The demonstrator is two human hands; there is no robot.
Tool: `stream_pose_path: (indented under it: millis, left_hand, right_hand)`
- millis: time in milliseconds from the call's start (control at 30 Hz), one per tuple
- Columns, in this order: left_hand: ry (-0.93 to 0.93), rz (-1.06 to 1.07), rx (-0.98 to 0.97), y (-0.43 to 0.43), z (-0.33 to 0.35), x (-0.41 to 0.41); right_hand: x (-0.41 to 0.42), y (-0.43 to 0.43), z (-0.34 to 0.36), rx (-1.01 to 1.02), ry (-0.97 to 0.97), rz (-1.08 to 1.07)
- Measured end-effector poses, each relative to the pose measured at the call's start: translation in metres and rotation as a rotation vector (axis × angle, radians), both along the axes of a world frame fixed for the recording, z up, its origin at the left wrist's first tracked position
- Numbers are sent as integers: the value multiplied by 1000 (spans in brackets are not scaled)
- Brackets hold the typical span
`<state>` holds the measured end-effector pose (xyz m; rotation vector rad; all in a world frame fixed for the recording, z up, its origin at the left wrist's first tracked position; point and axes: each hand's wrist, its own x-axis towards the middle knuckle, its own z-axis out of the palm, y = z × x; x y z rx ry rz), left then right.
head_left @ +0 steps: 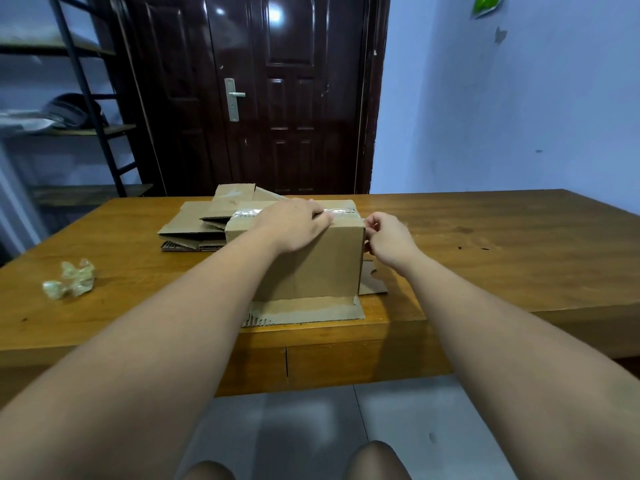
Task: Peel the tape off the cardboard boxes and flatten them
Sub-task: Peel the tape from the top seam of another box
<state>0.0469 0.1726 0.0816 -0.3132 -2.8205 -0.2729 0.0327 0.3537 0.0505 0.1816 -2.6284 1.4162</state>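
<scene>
A brown cardboard box [311,265] stands on the wooden table [485,244], its bottom flaps splayed flat toward me and to the right. Clear tape [341,211] runs along its top seam. My left hand [294,223] rests on top of the box, fingers lying over the tape. My right hand [388,237] is at the box's upper right edge, its fingers curled and pinching at the tape end there. Behind the box lies a pile of flattened boxes [197,223].
A crumpled wad of peeled tape [69,278] lies on the table's left side. A dark door [252,91] stands behind the table, and a metal shelf rack [69,98] at the left. My knees show at the bottom edge.
</scene>
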Motion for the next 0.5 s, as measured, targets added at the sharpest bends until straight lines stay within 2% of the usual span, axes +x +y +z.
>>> stream_pose_path:
  millis: [133, 333, 500]
  left_hand:
    - [2, 3, -1, 0, 0, 0]
    - [6, 27, 4, 3, 1, 4]
    - [23, 32, 1, 4, 2, 6]
  right_hand:
    - [-8, -1, 14, -179, 11, -140]
    - [-7, 0, 44, -452, -258, -43]
    - [-5, 0, 51, -544, -315, -56]
